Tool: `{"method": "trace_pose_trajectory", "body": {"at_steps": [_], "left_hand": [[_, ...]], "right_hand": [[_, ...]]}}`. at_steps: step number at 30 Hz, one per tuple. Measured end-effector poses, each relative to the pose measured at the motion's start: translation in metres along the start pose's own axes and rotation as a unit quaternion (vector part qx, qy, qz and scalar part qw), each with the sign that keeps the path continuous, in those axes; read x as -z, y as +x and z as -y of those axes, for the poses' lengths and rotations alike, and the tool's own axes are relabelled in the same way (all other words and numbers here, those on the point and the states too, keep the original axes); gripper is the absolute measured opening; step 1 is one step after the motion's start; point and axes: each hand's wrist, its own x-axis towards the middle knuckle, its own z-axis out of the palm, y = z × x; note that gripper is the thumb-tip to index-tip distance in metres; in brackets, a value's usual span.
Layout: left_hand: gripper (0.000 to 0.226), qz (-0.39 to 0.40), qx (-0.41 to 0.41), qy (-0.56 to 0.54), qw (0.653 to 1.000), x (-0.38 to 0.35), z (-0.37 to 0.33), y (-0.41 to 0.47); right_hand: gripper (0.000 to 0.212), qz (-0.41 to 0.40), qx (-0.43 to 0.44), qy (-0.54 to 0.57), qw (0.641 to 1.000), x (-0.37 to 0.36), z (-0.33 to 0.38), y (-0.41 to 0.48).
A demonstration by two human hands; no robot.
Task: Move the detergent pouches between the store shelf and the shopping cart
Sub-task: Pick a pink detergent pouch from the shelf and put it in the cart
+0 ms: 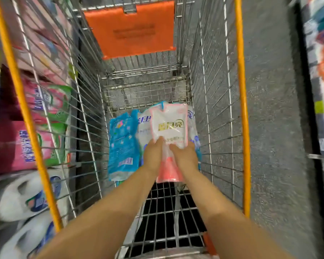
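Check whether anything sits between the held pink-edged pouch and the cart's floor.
Yes. A white-and-blue pouch lies directly under the pink-edged pouch that the left hand and right hand grip; a blue pouch lies left of it in the cart.

Pink-and-white pouch point(169, 126), gold lettering on front, pink base toward the camera, is gripped at its lower half by left hand point(153, 156) and right hand point(185, 156) low inside the wire shopping cart point(241, 109). It overlaps a white-and-blue pouch point(144, 126) lying beneath it, with a blue pouch point(123, 144) flat on the cart floor just beside, left. Pink-and-green pouches point(45, 109) and white pouches point(22, 195) sit on the store shelf outside the cart's left wall, blurred.
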Motion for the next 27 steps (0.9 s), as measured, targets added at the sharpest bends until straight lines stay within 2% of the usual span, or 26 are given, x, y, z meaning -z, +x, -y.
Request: {"method": "trace_pose_trajectory", "body": {"at_steps": [3, 6, 7, 10, 12, 15, 17, 20, 23, 27], "left_hand": [[0.038, 0.014, -0.019, 0.059, 0.998, 0.007, -0.010, 0.007], [0.007, 0.018, -0.017, 0.126, 0.992, 0.016, -0.020, 0.009], [0.002, 0.017, -0.023, 0.148, 0.989, 0.017, -0.021, 0.011], [0.035, -0.015, -0.039, 0.223, 0.974, 0.015, -0.020, 0.012], [0.039, -0.041, -0.059, 0.252, 0.965, 0.017, -0.020, 0.010], [0.042, -0.037, -0.087, 0.283, 0.954, 0.025, -0.017, 0.002], [0.047, -0.041, -0.105, 0.291, 0.950, 0.031, -0.018, -0.007], [0.042, -0.071, -0.130, 0.277, 0.949, 0.038, -0.019, -0.025], [0.032, -0.106, -0.171, 0.223, 0.954, 0.040, -0.020, -0.057], [0.019, -0.163, -0.228, 0.116, 0.953, 0.041, -0.016, -0.115]], "right_hand": [[0.056, -0.018, -0.009, -0.025, 0.999, -0.003, 0.007, 0.002], [0.057, 0.007, -0.003, -0.138, 0.990, -0.007, 0.020, 0.002], [0.057, 0.018, 0.001, -0.168, 0.986, -0.010, 0.024, 0.002], [0.057, 0.037, 0.005, -0.236, 0.971, -0.016, 0.031, -0.002], [0.057, 0.037, 0.016, -0.275, 0.961, -0.018, 0.033, -0.006], [0.057, 0.040, 0.035, -0.308, 0.950, -0.017, 0.036, -0.016], [0.054, 0.047, 0.062, -0.318, 0.945, -0.015, 0.037, -0.025], [0.052, 0.055, 0.117, -0.326, 0.937, -0.011, 0.038, -0.043], [0.053, 0.065, 0.162, -0.328, 0.928, -0.005, 0.038, -0.067], [0.040, 0.087, 0.260, -0.333, 0.902, 0.010, 0.028, -0.111]]}}
